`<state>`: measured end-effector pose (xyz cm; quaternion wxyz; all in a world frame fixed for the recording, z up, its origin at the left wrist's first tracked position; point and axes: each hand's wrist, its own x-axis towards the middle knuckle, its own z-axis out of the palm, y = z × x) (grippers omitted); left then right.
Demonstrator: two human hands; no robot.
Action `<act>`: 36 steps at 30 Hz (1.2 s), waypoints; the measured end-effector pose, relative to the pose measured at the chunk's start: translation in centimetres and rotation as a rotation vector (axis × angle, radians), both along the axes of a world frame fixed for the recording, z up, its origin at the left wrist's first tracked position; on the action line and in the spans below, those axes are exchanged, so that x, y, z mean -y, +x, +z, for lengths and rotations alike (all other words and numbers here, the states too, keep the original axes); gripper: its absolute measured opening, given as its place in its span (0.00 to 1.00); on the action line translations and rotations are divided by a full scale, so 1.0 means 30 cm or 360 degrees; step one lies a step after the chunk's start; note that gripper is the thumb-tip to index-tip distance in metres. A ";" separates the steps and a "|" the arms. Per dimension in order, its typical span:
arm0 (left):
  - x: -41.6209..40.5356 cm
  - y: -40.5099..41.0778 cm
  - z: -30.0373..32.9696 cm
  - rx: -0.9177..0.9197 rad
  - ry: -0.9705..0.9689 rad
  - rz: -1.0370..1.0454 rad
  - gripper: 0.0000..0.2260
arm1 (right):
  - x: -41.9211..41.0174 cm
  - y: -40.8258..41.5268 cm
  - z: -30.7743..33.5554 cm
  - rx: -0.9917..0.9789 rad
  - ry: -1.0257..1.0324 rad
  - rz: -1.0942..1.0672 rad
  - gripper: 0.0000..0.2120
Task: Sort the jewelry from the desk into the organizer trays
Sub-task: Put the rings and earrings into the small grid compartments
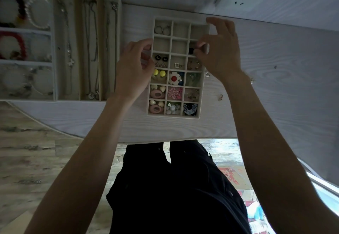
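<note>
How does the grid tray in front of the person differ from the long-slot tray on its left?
The grid tray is split into many small square cells, while the long-slot tray has a few long, narrow channels. The grid tray holds earrings and small pieces; the long-slot tray holds chain necklaces laid lengthwise. Both hands are at the grid tray; none is at the long-slot tray. Both trays are pale beige and lie on the desk.

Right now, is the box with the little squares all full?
No. The grid tray has bare squares near its top; the lower squares hold earrings.

Dim, soft light covers the desk (275,68). Brightness glares at lower right. Left trays (55,50) blur; edges bend.
</note>
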<state>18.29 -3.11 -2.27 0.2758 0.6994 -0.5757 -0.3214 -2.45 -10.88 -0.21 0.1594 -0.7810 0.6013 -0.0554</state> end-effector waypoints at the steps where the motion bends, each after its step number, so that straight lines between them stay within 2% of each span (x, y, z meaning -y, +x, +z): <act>1: 0.000 0.001 -0.001 0.0000 0.0003 0.0001 0.17 | 0.004 -0.001 0.001 -0.0041 0.0023 -0.0004 0.06; 5: 0.000 -0.001 0.002 -0.0026 -0.0002 0.0001 0.17 | 0.021 -0.013 0.004 -0.0073 0.0016 0.0022 0.06; 15: -0.003 -0.003 0.021 -0.0043 0.0022 0.0003 0.17 | 0.018 -0.023 -0.045 0.0177 -0.0059 0.0008 0.06; 27: 0.000 -0.006 0.024 -0.0037 0.0015 0.0001 0.17 | 0.021 -0.013 -0.006 -0.0102 -0.0003 0.0110 0.08; 36: -0.003 -0.006 0.017 -0.0019 0.0009 -0.0004 0.17 | 0.013 -0.007 0.011 -0.0113 -0.0014 0.0126 0.08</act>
